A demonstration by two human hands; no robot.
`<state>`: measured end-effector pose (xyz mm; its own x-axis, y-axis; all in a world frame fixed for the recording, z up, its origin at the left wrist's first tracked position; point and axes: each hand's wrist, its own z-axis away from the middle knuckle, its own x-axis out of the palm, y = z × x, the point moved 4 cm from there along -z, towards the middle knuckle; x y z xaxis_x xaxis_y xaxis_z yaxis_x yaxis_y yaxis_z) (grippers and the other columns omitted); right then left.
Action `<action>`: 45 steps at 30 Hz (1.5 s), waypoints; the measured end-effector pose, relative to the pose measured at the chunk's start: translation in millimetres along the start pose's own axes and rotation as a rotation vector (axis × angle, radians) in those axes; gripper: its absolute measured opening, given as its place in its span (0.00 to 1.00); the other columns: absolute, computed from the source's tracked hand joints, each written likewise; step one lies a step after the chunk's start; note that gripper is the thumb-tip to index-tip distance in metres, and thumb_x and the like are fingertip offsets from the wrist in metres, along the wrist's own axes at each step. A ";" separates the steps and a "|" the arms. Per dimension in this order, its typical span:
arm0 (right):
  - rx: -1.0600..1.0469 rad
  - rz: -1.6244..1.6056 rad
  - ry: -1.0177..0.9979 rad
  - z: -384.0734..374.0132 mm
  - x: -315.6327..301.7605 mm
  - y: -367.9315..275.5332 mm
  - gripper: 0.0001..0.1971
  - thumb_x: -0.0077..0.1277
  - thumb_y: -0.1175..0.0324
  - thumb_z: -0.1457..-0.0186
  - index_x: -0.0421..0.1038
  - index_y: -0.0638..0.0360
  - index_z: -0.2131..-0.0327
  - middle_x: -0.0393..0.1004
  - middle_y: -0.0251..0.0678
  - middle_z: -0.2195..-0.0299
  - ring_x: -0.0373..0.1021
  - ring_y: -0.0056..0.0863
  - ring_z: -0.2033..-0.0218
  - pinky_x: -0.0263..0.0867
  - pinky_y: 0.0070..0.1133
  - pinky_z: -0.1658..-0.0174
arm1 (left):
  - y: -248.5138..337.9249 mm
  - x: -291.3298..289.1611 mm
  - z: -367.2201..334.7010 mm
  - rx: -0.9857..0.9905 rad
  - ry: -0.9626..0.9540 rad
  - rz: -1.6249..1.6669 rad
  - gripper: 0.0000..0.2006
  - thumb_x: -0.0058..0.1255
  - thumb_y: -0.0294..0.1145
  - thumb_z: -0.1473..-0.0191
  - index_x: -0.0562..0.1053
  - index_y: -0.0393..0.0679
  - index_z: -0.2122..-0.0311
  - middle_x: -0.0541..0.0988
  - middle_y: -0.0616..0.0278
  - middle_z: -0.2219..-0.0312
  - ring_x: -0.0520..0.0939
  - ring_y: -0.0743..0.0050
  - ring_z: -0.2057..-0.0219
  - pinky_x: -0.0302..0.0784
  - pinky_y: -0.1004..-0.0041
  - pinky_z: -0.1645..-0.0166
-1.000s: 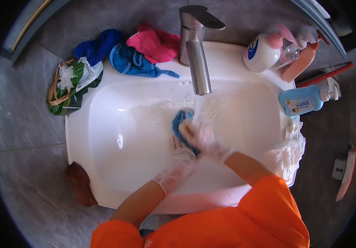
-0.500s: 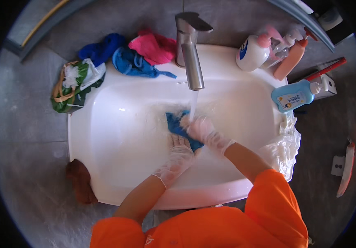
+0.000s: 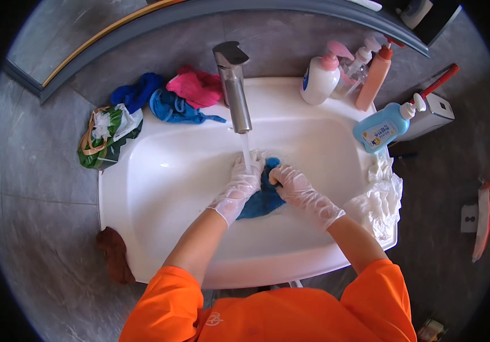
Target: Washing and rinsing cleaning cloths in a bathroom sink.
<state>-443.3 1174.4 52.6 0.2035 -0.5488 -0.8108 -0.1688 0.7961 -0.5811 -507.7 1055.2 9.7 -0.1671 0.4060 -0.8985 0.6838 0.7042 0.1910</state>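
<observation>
A wet blue cloth (image 3: 260,204) lies bunched in the white sink (image 3: 159,228), its lower part spread on the basin floor. My left hand (image 3: 246,175), in a thin clear glove, grips the cloth's left side with curled fingers under the running water. My right hand (image 3: 297,187), gloved the same way, is closed on the cloth's right edge. Water pours from the metal faucet (image 3: 237,100) onto my left hand. Part of the cloth is hidden between my hands.
Blue and pink cloths (image 3: 196,86) lie on the back-left rim beside a green bag (image 3: 108,139). Pump bottles (image 3: 320,80) stand back right, near a light-blue bottle (image 3: 380,128). Crumpled white plastic (image 3: 378,205) covers the right rim; a brown cloth (image 3: 115,255) hangs at left.
My left hand has moved forward under the water stream, and my right hand has shifted right and closer to me. The cloth now spreads toward me. The whole view has shifted.
</observation>
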 end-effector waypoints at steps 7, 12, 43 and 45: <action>0.222 -0.426 -0.056 -12.9 -11.6 -28.0 0.24 0.61 0.62 0.60 0.66 0.57 0.59 0.69 0.41 0.62 0.66 0.39 0.60 0.61 0.27 0.56 | -55.4 -51.7 14.9 -0.457 -0.465 0.643 0.12 0.51 0.20 0.65 0.69 0.43 0.70 0.73 0.57 0.73 0.74 0.55 0.67 0.69 0.64 0.63; 0.120 -0.495 -0.518 -57.1 3.7 -53.4 0.30 0.63 0.56 0.63 0.66 0.56 0.54 0.69 0.41 0.58 0.65 0.39 0.56 0.61 0.27 0.54 | -29.5 -152.3 -1.7 -0.036 -0.129 0.320 0.14 0.48 0.17 0.70 0.65 0.44 0.72 0.68 0.57 0.70 0.71 0.54 0.66 0.69 0.63 0.64; 0.078 -0.748 0.103 -44.8 -98.3 -65.4 0.19 0.52 0.73 0.54 0.66 0.62 0.56 0.70 0.41 0.61 0.67 0.29 0.59 0.62 0.21 0.53 | -68.2 -53.2 -8.9 -0.954 -0.438 1.198 0.24 0.49 0.49 0.51 0.72 0.33 0.60 0.77 0.58 0.70 0.77 0.73 0.73 0.73 0.73 0.68; 0.075 -0.805 0.048 -46.1 -67.6 -47.2 0.22 0.53 0.71 0.54 0.65 0.62 0.53 0.68 0.43 0.57 0.67 0.30 0.56 0.61 0.21 0.52 | -93.8 -42.1 27.3 -1.345 -0.415 1.183 0.27 0.44 0.51 0.50 0.70 0.33 0.58 0.77 0.47 0.66 0.80 0.58 0.65 0.75 0.69 0.61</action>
<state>-493.5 1162.1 131.6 0.1935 -0.9697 -0.1492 0.0776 0.1667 -0.9829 -545.3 956.2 18.7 0.2299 0.9712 -0.0626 -0.7000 0.2097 0.6827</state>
